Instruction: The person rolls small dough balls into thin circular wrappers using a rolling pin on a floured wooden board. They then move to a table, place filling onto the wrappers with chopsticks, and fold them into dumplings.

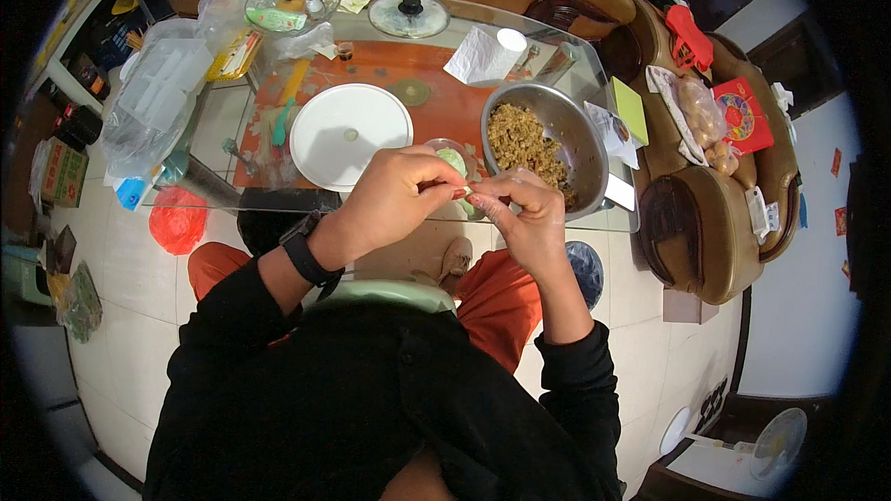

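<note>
My left hand (397,189) and my right hand (523,212) meet above the front edge of the glass table. Their fingertips pinch a small pale piece (468,191), mostly hidden by the fingers. Whitish residue coats the right fingers. Just behind the fingertips sits a clear dish with pale green, thin-looking food (452,158), partly covered by my hands. A round white plate or lid (351,111) lies to the left. Right of the hands, a stainless steel bowl (585,142) holds a brown, grainy food mixture (522,136).
A glass pot lid (409,16), crumpled paper (477,59) and a teal brush or spatula (282,124) lie on the table. Bagged plastic containers (163,83) crowd its left end. A red plastic bag (178,219) is on the floor. Brown leather sofas (703,236) border the table.
</note>
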`<state>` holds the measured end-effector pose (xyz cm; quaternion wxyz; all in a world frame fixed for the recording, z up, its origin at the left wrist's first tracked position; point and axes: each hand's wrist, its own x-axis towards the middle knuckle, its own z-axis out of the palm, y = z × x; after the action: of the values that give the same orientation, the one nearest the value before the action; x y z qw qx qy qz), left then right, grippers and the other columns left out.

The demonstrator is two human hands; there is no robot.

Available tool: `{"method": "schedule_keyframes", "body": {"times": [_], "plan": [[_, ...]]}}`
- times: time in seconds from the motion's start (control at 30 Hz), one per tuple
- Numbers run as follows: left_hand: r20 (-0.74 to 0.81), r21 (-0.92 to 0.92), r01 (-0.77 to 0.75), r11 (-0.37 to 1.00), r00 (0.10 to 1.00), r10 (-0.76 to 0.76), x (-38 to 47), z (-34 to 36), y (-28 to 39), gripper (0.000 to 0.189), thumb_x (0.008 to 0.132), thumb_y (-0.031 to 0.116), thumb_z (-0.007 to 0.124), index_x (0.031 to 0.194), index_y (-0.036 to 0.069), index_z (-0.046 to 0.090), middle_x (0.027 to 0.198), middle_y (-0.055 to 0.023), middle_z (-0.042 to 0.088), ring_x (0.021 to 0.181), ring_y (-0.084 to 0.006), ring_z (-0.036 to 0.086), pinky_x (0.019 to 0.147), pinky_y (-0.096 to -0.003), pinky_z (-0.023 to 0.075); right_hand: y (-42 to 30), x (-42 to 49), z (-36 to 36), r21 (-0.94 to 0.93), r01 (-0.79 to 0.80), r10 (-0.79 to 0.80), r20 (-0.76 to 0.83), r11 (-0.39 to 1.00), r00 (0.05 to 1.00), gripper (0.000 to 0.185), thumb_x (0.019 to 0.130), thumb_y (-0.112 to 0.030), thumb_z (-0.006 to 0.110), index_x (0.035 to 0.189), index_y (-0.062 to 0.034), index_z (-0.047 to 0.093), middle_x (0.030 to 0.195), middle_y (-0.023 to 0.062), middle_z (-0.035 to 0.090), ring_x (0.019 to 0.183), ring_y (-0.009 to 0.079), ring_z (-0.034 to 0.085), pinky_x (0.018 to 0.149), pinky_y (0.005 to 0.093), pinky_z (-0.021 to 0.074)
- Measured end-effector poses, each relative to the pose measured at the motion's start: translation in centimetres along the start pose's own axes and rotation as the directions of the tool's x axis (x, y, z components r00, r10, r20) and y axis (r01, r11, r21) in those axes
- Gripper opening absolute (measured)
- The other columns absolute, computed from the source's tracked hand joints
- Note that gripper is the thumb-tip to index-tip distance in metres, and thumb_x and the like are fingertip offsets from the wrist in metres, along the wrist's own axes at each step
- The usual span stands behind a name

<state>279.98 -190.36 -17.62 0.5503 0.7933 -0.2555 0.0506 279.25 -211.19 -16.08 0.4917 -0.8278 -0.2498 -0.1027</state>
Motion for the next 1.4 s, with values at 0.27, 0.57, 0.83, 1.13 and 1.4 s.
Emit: {"method": "schedule_keyframes", "body": {"times": [0.27, 0.57, 0.83, 1.13, 1.4], "plan": [[0.076, 0.216, -0.253, 0.943, 0.967, 0.243, 0.2, 0.5, 0.5, 0.015, 0.086, 0.001, 0.064, 0.101, 0.002, 0.059, 0.089, -0.0156, 0.059, 0.080, -0.0369, 0.061, 0.067, -0.0391, 0.0503, 0.3, -0.7, 0.3, -0.036, -0.034, 0.034, 0.004, 0.999, 0.999, 0.009, 0.082, -0.003, 0.074, 0.086, -0.0001, 0.067, 0.075, 0.0068, 0.064, 0.065, 0.0149, 0.058, 0.063, 0.0262, 0.0471], [0.121, -0.625, 0.194, 0.756, 0.981, -0.152, -0.1, 2.8, -1.1, 0.028, 0.090, 0.007, 0.068, 0.116, 0.001, 0.060, 0.099, -0.0014, 0.061, 0.089, -0.0121, 0.060, 0.076, -0.0274, 0.0504, 2.4, -1.2, 1.6, 0.705, -0.292, 0.376, 0.039, 0.646, 0.926, 0.011, 0.095, -0.011, 0.066, 0.096, -0.0004, 0.066, 0.087, 0.0000, 0.066, 0.076, 0.0069, 0.060, 0.069, 0.0241, 0.0524], [0.255, -0.593, 0.380, 0.710, 0.925, -0.282, -0.8, 3.6, -2.4, 0.022, 0.095, 0.011, 0.064, 0.112, -0.002, 0.064, 0.100, -0.0032, 0.067, 0.090, -0.0085, 0.061, 0.077, -0.0248, 0.0502, 3.4, -1.7, 1.9, 0.414, -0.322, 0.373, -0.047, 0.851, 0.926, 0.014, 0.094, -0.012, 0.066, 0.099, 0.0013, 0.069, 0.084, 0.0018, 0.068, 0.072, 0.0086, 0.060, 0.067, 0.0246, 0.0504], [0.366, -0.556, 0.488, 0.673, 0.870, -0.329, -1.2, 3.1, -2.8, 0.019, 0.097, 0.015, 0.061, 0.108, -0.001, 0.065, 0.091, -0.0007, 0.064, 0.076, -0.0065, 0.056, 0.064, -0.0229, 0.0458, 3.4, -1.1, 1.9, 0.218, -0.361, 0.366, 0.018, 0.907, 0.930, 0.010, 0.092, -0.009, 0.066, 0.093, 0.0009, 0.069, 0.077, 0.0063, 0.064, 0.069, 0.0138, 0.058, 0.067, 0.0285, 0.0474], [0.488, -0.476, 0.549, 0.687, 0.815, -0.313, -1.0, 2.0, -3.4, 0.017, 0.097, 0.017, 0.062, 0.103, 0.002, 0.068, 0.087, 0.0023, 0.064, 0.075, -0.0038, 0.054, 0.062, -0.0210, 0.0448, 3.7, -0.9, 2.2, 0.195, -0.374, 0.365, 0.080, 0.907, 0.928, 0.011, 0.091, -0.009, 0.067, 0.093, 0.0022, 0.069, 0.077, 0.0058, 0.065, 0.071, 0.0113, 0.057, 0.068, 0.0282, 0.0468]]}}
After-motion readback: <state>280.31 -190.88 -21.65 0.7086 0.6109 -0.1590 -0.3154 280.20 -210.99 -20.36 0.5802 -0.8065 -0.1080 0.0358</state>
